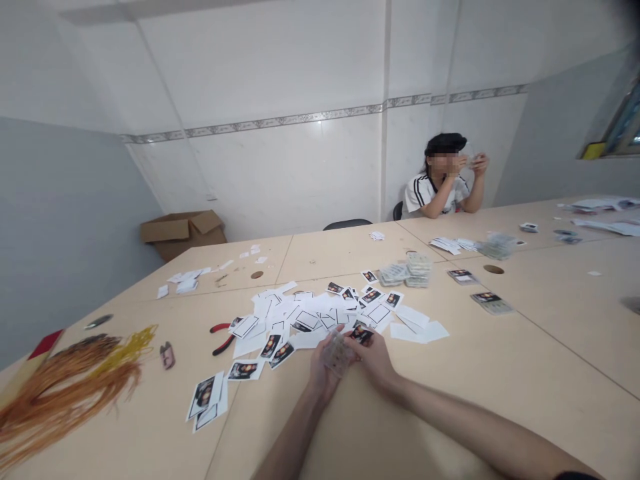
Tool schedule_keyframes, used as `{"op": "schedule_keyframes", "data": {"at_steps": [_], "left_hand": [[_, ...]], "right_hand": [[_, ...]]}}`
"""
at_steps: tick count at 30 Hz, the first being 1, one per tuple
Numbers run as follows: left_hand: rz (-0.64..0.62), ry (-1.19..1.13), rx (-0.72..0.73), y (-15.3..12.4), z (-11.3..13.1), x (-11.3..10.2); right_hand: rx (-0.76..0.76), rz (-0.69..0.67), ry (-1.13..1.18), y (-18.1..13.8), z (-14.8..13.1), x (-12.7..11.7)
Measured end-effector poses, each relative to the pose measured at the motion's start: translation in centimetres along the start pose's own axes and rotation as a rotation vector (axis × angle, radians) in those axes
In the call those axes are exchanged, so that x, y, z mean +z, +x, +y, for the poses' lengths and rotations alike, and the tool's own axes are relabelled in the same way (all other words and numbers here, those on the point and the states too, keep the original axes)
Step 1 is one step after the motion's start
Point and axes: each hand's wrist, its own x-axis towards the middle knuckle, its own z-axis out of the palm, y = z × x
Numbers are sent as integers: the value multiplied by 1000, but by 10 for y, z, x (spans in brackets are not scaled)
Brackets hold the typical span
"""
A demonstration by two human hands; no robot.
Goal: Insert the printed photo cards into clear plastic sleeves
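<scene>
My left hand (321,373) is closed around a small clear plastic case (338,355), whose contents are too small to make out. Between the fingers of my right hand (379,361) is a dark printed card (361,334), held right beside the case. Just beyond both hands spreads a loose heap of white paper cards (320,310), some blank, some with black frames or dark pictures. More picture cards (245,369) lie to the left of my hands. Red-handled pliers (223,339) rest at the heap's left edge, partly covered by cards.
Stacked clear cases (417,270) stand behind the heap, with filled packs (493,303) to the right. Bundles of orange cord (75,407) and yellow cord (127,350) lie at left. Across the table a person (435,190) holds something up. A cardboard box (183,233) sits beyond the table.
</scene>
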Motion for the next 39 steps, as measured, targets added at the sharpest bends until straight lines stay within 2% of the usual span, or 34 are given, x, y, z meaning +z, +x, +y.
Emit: {"op": "schedule_keyframes", "data": {"at_steps": [4,8,15,20,29,39], "left_hand": [[-4,0,-35,-1,-3,3],[-7,-13,-102,-2,-7,2],[-9,-18,-241,-3,-10,4],[32,-29,-220,-4,-9,6],[45,33,-205,0,-13,4],[33,52,-203,3,-12,-4]], "right_hand": [[-18,-132,-49,-7,-5,6],[-35,-198,-65,-13,-11,10],[56,-303,-60,-17,-14,10],[-20,-320,-84,-17,-9,8],[81,-398,-49,-12,-4,6],[43,-415,-69,-10,-7,6]]}}
